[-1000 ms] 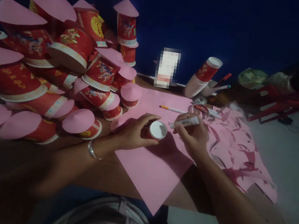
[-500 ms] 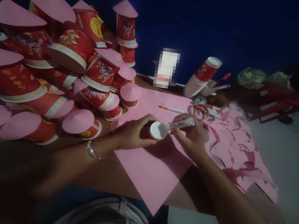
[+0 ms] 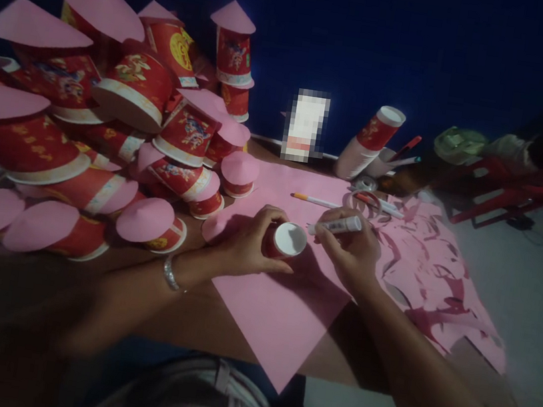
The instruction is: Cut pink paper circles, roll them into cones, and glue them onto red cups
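Observation:
My left hand (image 3: 253, 245) curls around a small red paper cup (image 3: 281, 252), its white end (image 3: 290, 239) facing up toward me. The thumb stretches out below the cup, and the fingers lie behind its far left side. In my right hand (image 3: 353, 252) is a slim white glue tube (image 3: 344, 224), gripped between thumb and fingers. Its narrow tip points left, right beside the edge of the cup's white end; whether they touch I cannot tell. Beneath both hands lies a pink paper sheet (image 3: 277, 339), one corner hanging over the table edge.
Red cups with pink paper cones (image 3: 145, 221) are piled at left. A leaning cup stack (image 3: 372, 140), a white pen (image 3: 319, 201) and tape rolls (image 3: 365, 203) lie toward the back. Pink paper scraps (image 3: 447, 282) cover the right side. A pixelated white object (image 3: 305, 124) stands behind.
My left thumb has moved down from the cup's edge and straightened. The glue tube has shifted slightly right. The whole view has shifted a little.

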Demonstrator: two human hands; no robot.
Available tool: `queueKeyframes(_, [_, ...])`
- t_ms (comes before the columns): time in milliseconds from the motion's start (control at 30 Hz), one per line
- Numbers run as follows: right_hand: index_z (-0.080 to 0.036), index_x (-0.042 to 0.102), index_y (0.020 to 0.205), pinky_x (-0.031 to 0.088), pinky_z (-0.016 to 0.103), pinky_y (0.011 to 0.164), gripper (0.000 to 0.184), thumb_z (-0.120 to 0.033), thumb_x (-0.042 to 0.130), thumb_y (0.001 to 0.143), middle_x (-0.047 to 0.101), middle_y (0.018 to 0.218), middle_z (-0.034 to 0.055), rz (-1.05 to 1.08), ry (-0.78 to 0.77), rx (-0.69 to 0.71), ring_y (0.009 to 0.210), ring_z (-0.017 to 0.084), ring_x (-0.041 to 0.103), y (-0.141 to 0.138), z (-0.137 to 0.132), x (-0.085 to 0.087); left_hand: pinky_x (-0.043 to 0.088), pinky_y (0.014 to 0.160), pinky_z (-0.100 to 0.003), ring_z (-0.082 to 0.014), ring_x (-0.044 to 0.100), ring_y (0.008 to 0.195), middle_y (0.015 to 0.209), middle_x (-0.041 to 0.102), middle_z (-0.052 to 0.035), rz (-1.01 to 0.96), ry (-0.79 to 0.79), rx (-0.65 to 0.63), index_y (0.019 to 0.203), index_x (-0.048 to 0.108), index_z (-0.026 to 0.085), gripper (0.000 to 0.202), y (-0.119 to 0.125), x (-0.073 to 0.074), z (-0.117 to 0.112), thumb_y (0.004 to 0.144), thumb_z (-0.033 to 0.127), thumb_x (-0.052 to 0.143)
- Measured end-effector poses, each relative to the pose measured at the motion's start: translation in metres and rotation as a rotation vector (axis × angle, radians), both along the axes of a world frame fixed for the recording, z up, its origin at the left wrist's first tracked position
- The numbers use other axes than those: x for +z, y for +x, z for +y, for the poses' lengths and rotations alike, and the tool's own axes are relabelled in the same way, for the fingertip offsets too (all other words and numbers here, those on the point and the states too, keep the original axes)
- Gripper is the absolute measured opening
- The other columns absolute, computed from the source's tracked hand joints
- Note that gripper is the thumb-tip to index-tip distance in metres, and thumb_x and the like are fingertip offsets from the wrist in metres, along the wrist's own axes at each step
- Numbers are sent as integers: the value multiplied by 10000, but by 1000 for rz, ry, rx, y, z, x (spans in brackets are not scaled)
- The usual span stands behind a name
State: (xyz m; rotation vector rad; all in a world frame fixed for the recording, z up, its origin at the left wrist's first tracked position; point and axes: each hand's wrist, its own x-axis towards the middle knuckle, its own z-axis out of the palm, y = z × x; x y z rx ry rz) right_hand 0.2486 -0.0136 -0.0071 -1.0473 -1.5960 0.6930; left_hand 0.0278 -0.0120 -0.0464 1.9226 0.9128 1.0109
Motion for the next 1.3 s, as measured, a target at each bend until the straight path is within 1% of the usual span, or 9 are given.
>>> queueKeyframes(100, [-223, 621, 910, 570, 281, 625, 153, -262, 760, 857, 670, 880, 14, -26, 42, 34, 728, 152, 652, 0, 0, -1, 523, 1094, -524, -309, 613, 1297, 1327, 595, -102, 55, -6, 6, 1244, 457, 256, 709, 1, 1, -1, 701, 321, 909])
queueKeyframes(233, [-232, 612, 917, 565, 280, 642, 152, -224, 748, 849, 675, 870, 3, -71, 73, 58, 730, 149, 645, 1, 1, 0, 512, 1109, -535, -312, 608, 1323, 1343, 624, -97, 101, 6, -10, 1277, 489, 257, 653, -1, 9, -2, 748, 269, 872])
queueKeyframes(367, [-229, 606, 914, 566, 274, 614, 145, -239, 736, 852, 669, 849, -4, -95, 15, 59, 684, 138, 642, 1, 1, 5, 518, 1107, -539, -322, 616, 1323, 1375, 636, -103, 117, -10, -15, 1276, 522, 252, 614, -3, 14, -2, 765, 294, 860])
queueKeyframes(633, [-217, 617, 879, 564, 266, 576, 133, -286, 729, 861, 677, 799, -6, -128, -47, 46, 635, 136, 657, 3, 2, 9, 494, 1147, -541, -335, 582, 1381, 1479, 607, -93, 168, -53, -41, 1380, 534, 278, 641, -8, 15, 0, 802, 330, 805])
queueKeyframes(800, [-226, 612, 888, 570, 286, 595, 170, -305, 758, 853, 668, 772, -17, -96, -48, 16, 638, 147, 652, 2, 3, 3, 497, 1142, -550, -339, 586, 1382, 1533, 565, -112, 184, -75, -80, 1490, 432, 294, 757, -9, 19, -2, 806, 252, 752])
queueKeyframes(1000, [-232, 614, 898, 573, 282, 630, 146, -260, 754, 871, 666, 857, -7, -26, 33, 4, 702, 145, 647, 2, 0, 0, 526, 1106, -547, -335, 620, 1330, 1427, 619, -128, 80, -126, -37, 1324, 477, 267, 794, -2, 18, -2, 672, 349, 921])
queueKeyframes(1100, [-234, 614, 921, 566, 277, 643, 151, -224, 752, 860, 661, 869, -9, -53, 69, 51, 720, 143, 641, 2, 0, 1, 540, 1080, -521, -320, 638, 1301, 1369, 650, -112, 113, -97, 2, 1258, 505, 257, 699, -1, 13, -1, 693, 347, 907])
queueKeyframes(1200, [-232, 612, 915, 559, 269, 634, 143, -213, 740, 853, 658, 860, -10, -97, 78, 47, 719, 140, 636, 2, 0, 3, 555, 1047, -498, -310, 659, 1266, 1372, 658, -90, 166, -77, 11, 1292, 518, 271, 681, -3, 10, 0, 724, 357, 885])
queueKeyframes(1300, [-226, 604, 886, 566, 272, 617, 138, -228, 737, 847, 659, 821, -17, -126, 23, 13, 665, 134, 634, 1, 1, 6, 562, 1029, -488, -310, 670, 1245, 1384, 657, -86, 196, -71, 1, 1328, 525, 279, 694, -5, 10, 1, 738, 379, 876])
